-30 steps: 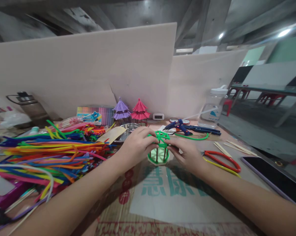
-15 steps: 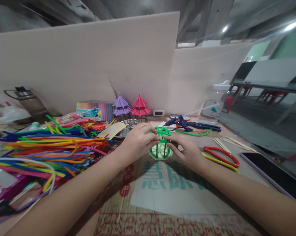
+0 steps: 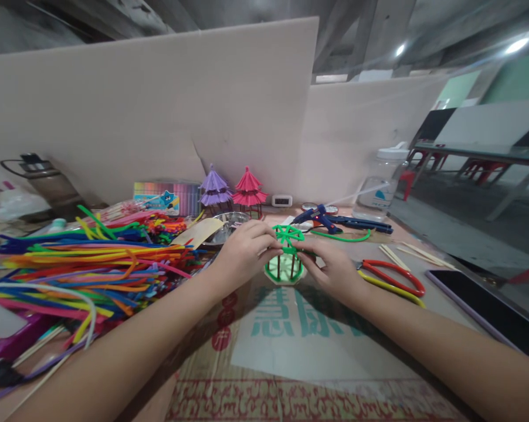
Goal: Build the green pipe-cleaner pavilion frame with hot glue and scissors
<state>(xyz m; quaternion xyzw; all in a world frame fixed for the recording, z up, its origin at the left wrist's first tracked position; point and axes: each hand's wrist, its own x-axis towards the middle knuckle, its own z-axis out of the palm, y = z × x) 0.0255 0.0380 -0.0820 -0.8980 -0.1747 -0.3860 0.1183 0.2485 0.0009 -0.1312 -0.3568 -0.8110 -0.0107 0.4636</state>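
Note:
A small pavilion frame (image 3: 284,271) of green pipe cleaners with dark posts stands on the printed cardboard, its spoked green top ring (image 3: 287,233) above a pale octagonal base. My left hand (image 3: 250,249) is closed at its left side, fingers pinching the green ring at mid-height. From the right, my right hand (image 3: 330,266) pinches the same green band between thumb and fingers. Both fingertips partly hide the band and the upper ends of the posts. Behind the frame lies a blue glue gun (image 3: 321,218), apart from my hands.
Many coloured pipe cleaners (image 3: 92,264) are heaped on the left. Red-and-yellow-handled pliers (image 3: 392,278), wooden sticks (image 3: 423,255) and a phone (image 3: 488,310) lie at right. A purple pavilion (image 3: 216,190), a pink pavilion (image 3: 248,190) and a clear bottle (image 3: 379,181) stand at the back.
The whole view has shifted slightly. Both hands stay at the green band in nearly the same grip, with no clear change in the frame.

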